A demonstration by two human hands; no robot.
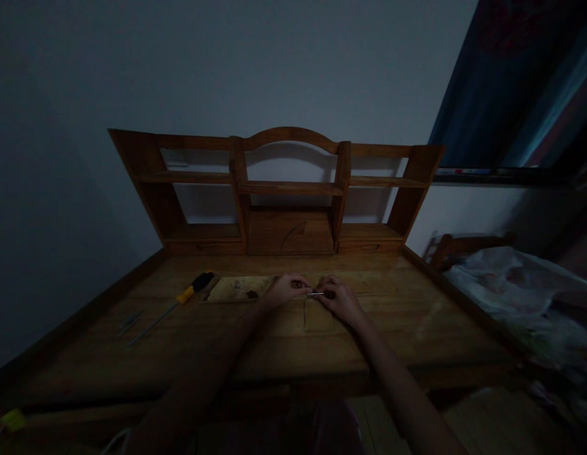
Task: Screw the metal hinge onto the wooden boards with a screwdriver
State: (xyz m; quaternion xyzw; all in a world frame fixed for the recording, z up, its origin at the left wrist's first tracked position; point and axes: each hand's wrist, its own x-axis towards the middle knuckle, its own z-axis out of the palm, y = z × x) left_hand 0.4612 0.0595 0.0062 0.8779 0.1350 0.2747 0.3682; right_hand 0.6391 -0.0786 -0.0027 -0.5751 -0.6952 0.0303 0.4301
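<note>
Two hands of yours meet above the desk (430, 322), near its middle, with the fingertips close together. Your right hand (339, 299) is closed with bent fingers, and it pinches a small metal piece (315, 294), thin and shiny, lying sideways between your hands. Your left hand (286, 289) also has its fingers bent, at the other end of this piece; whether they grip it, I cannot tell, because the light is weak. Just below the metal piece, and partly under your right hand, a flat square piece (318, 318) lies on the desk. On your left side, a pale strip (236, 289) with dark spots reaches toward your left hand. Beyond its far end rests a screwdriver (186, 296) with a yellow and black handle, its shaft pointing toward you. Some small thin items (130, 322) lie beside this shaft; they are too blurred to name.
</note>
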